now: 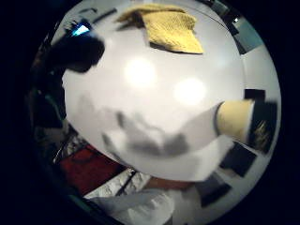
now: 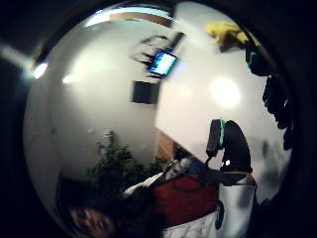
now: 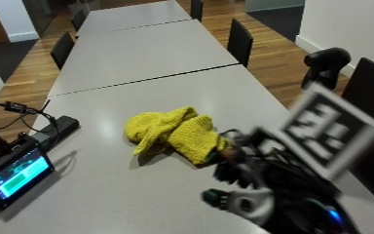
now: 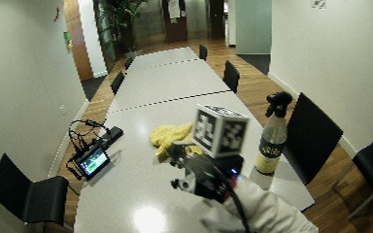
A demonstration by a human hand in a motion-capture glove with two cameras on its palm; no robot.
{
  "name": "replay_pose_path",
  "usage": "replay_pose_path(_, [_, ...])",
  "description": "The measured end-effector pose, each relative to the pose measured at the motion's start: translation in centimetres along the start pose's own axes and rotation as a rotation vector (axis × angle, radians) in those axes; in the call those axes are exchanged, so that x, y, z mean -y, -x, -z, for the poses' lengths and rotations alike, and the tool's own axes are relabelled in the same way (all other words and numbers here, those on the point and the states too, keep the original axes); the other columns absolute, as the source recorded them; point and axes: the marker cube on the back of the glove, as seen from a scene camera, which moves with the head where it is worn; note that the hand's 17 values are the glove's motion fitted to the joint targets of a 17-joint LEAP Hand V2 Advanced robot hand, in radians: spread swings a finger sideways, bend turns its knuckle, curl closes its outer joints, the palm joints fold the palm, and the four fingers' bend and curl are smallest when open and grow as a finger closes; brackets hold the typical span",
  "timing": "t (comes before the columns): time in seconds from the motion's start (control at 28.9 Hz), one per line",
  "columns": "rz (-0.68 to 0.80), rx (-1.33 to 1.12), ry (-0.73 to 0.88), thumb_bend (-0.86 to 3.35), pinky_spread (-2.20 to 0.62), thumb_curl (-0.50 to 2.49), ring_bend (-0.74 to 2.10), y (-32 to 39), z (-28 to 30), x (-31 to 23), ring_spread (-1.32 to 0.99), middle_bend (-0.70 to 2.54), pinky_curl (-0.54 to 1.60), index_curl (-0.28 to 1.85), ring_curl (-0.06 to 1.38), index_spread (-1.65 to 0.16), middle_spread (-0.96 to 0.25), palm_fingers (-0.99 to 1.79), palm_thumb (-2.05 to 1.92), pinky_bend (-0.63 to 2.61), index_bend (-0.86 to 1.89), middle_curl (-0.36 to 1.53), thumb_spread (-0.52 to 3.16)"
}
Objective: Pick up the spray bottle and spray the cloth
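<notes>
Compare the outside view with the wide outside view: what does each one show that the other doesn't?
Only the outside view shows the yellow cloth up close, crumpled on the table, and the power strip beside the screen.

Only the wide outside view shows the whole spray bottle standing upright near the table's edge, plus the wall, plant and black chair.

Both show the cloth, the small lit screen, the bottle's black trigger head, and the gloved right hand over the table, apart from bottle and cloth. Its fingers cannot be made out.
</notes>
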Motion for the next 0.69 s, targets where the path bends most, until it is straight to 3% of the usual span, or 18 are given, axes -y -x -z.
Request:
replay_pose_path(0.17, [0.131, 0.529, -0.354, 0.34, -0.14, 0.4, 0.72, -4.0, 3.3, -8.1, -0.11, 0.69, 0.4, 0.37, 0.42, -0.19, -0.07, 0.75, 0.8, 0.63, 0.23, 0.41, 0.96])
replay_pose_path(0.28, [0.144, 0.608, -0.652, 0.32, -0.07, 0.42, 0.6, -9.4, 6.0, -7.8, -0.11, 0.71, 0.33, 0.42, 0.4, -0.2, -0.07, 0.55, 0.84, 0.33, 0.37, 0.42, 0.94])
replay_pose_path(0.35, [0.104, 0.632, -0.754, 0.31, -0.04, 0.43, 0.55, -12.2, 7.3, -6.3, -0.11, 0.72, 0.3, 0.43, 0.39, -0.21, -0.07, 0.5, 0.85, 0.21, 0.41, 0.43, 0.92])
replay_pose_path(0.45, [0.085, 0.68, -0.706, 0.26, 0.0, 0.43, 0.44, -14.5, 7.3, -3.4, -0.1, 0.64, 0.27, 0.43, 0.36, -0.24, -0.05, 0.28, 0.85, 0.16, 0.39, 0.41, 0.91])
replay_pose_path(0.55, [0.117, 0.689, -0.591, 0.23, 0.04, 0.44, 0.42, -17.3, 5.4, -0.9, -0.09, 0.61, 0.24, 0.42, 0.34, -0.26, -0.04, 0.25, 0.86, 0.15, 0.34, 0.4, 0.89])
replay_pose_path(0.62, [0.119, 0.704, -0.526, 0.2, 0.06, 0.44, 0.44, -18.6, 3.7, -0.6, -0.09, 0.64, 0.21, 0.41, 0.33, -0.28, -0.04, 0.34, 0.86, 0.1, 0.31, 0.4, 0.88])
replay_pose_path(0.69, [0.107, 0.744, -0.487, 0.19, 0.07, 0.45, 0.45, -18.9, 2.6, -1.1, -0.09, 0.61, 0.19, 0.4, 0.31, -0.27, -0.05, 0.63, 0.88, 0.13, 0.38, 0.39, 0.86])
